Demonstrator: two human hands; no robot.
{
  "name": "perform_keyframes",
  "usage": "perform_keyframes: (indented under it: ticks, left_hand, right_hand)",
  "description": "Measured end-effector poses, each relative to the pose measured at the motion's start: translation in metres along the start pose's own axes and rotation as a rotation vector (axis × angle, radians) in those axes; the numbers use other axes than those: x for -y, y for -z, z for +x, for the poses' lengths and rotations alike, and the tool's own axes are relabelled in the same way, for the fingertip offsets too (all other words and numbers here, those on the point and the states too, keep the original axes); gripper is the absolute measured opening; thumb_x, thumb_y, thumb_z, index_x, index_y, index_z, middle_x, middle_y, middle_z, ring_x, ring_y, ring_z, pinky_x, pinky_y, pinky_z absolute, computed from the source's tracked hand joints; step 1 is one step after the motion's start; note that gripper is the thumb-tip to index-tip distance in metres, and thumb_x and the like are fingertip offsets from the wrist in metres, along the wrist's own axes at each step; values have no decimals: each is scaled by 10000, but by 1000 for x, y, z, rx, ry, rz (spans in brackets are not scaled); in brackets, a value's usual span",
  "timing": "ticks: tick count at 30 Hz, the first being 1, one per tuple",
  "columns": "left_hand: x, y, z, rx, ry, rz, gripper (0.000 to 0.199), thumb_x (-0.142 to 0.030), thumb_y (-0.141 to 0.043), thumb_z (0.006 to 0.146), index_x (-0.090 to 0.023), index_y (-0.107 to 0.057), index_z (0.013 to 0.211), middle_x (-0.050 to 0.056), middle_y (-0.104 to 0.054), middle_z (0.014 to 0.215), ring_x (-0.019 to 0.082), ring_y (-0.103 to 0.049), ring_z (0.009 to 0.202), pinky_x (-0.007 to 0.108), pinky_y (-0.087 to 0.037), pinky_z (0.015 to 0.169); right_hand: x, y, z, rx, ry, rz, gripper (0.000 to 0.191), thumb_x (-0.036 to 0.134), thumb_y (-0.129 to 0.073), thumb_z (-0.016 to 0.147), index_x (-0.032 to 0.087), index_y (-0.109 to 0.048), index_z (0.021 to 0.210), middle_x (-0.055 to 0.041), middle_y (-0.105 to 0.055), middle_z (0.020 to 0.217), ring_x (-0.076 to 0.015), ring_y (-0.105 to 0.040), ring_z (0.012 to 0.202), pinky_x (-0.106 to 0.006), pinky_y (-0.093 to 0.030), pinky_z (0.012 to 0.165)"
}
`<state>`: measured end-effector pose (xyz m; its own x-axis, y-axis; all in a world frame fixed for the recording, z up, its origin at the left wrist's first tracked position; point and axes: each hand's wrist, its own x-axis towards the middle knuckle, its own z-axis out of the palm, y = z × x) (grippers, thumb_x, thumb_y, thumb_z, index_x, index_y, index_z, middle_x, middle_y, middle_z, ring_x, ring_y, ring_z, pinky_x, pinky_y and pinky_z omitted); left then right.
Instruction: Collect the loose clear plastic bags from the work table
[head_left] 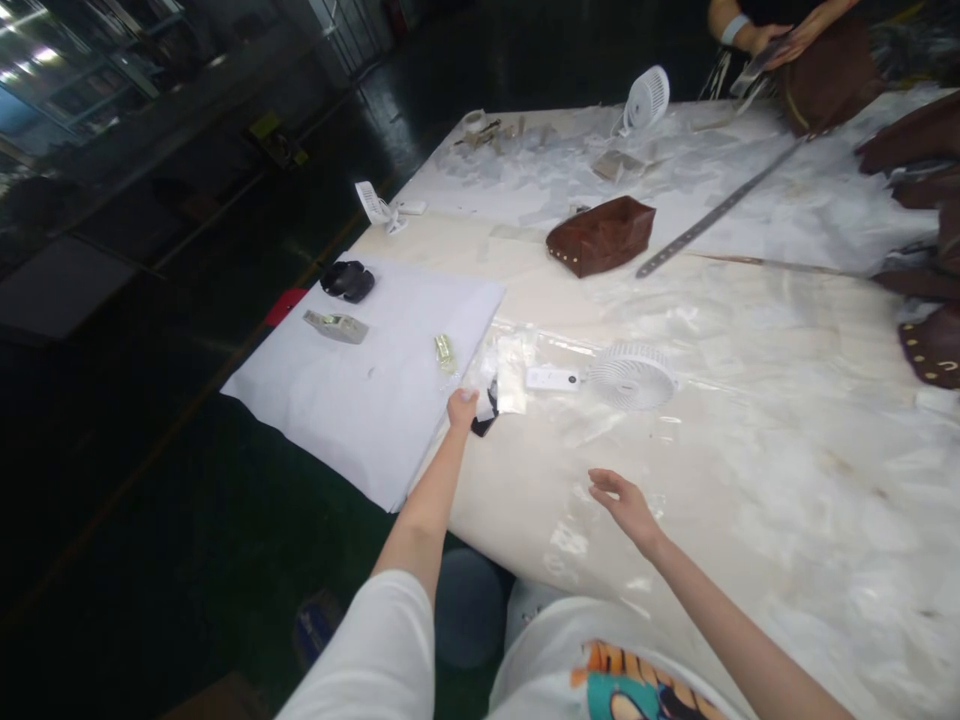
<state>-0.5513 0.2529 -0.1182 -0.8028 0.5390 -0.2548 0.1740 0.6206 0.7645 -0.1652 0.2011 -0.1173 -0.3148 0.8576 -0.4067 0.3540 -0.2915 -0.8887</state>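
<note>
My left hand (463, 408) is closed at the edge of the white sheet. What its fingers hold is hard to make out. Right beside it lie a dark flat object (484, 425), partly covered, and a white packet (513, 375) among crinkled clear plastic. A white fan (630, 377) lies on the table just past the packet, its handle pointing toward my left hand. My right hand (624, 508) hovers over the table's near side, fingers slightly curved and apart, with nothing in them. A small yellowish packet (444, 353) rests on the sheet beyond my left hand.
The white sheet (375, 400) bears a black curled item (349, 282) and a grey tape-like block (336, 326). Farther off are a brown leather bag (602, 238), a grey strap (712, 215) and two more fans (646, 98). Another person's hands (787, 45) handle a brown bag.
</note>
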Motion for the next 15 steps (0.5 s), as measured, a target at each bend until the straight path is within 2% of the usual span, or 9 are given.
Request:
perform_keyframes:
  ticks: [2, 3, 5, 7, 9, 12, 15]
  left_hand:
    - [-1, 14, 32, -42, -36, 90, 299, -352, -671, 900, -147, -650, 1116, 91, -658, 1199, 245, -618, 1126, 498, -497, 1001]
    - [1, 19, 41, -72, -53, 128, 331, -342, -665, 903, -153, -631, 1172, 100, -629, 1265, 263, -588, 1187, 521, -470, 1034]
    - [10, 20, 42, -146, -86, 194, 399, -295, -631, 917, -158, -565, 1286, 123, -555, 1377, 296, -498, 1306, 547, -402, 1097]
    - [25, 14, 26, -209, -115, 251, 441, -231, -575, 928, -138, -499, 1353, 163, -502, 1419, 312, -413, 1379, 542, -333, 1144]
    - [43, 3, 1, -219, -135, 305, 469, -224, -587, 904, -97, -484, 1343, 209, -511, 1370, 331, -396, 1378, 531, -302, 1156]
    - [67, -13, -32, -141, -168, 376, 633, -309, -762, 764, -74, -499, 1290, 230, -536, 1301, 374, -432, 1322, 532, -316, 1132]
    - [76, -18, -44, -46, -210, 421, 802, -349, -833, 675, -101, -460, 1342, 221, -501, 1367, 377, -428, 1317, 508, -336, 1112]
  right_hand:
    - [-14, 13, -13, -1, -61, -25, 462, 542, -684, 671, 204, -724, 983, -120, -770, 1025, -309, -722, 929, -468, -548, 921]
    - [-21, 19, -20, -13, -92, -31, 470, 552, -684, 660, 202, -730, 970, -121, -773, 1019, -315, -722, 934, -468, -548, 921]
    - [-34, 27, -33, -46, -155, -30, 497, 575, -679, 647, 197, -737, 965, -123, -776, 1021, -323, -718, 948, -463, -552, 905]
    - [-46, 33, -45, -81, -223, -13, 539, 598, -677, 636, 189, -740, 982, -124, -775, 1031, -330, -712, 967, -446, -564, 853]
    - [-56, 36, -56, -116, -290, 18, 582, 612, -684, 619, 179, -740, 1004, -126, -773, 1042, -336, -706, 985, -420, -571, 792]
    - [-61, 36, -66, -148, -372, 56, 600, 606, -702, 589, 170, -746, 998, -122, -779, 999, -334, -705, 959, -391, -564, 730]
    - [-55, 34, -70, -142, -394, 68, 559, 580, -714, 568, 177, -757, 953, -112, -783, 956, -327, -705, 932, -376, -556, 712]
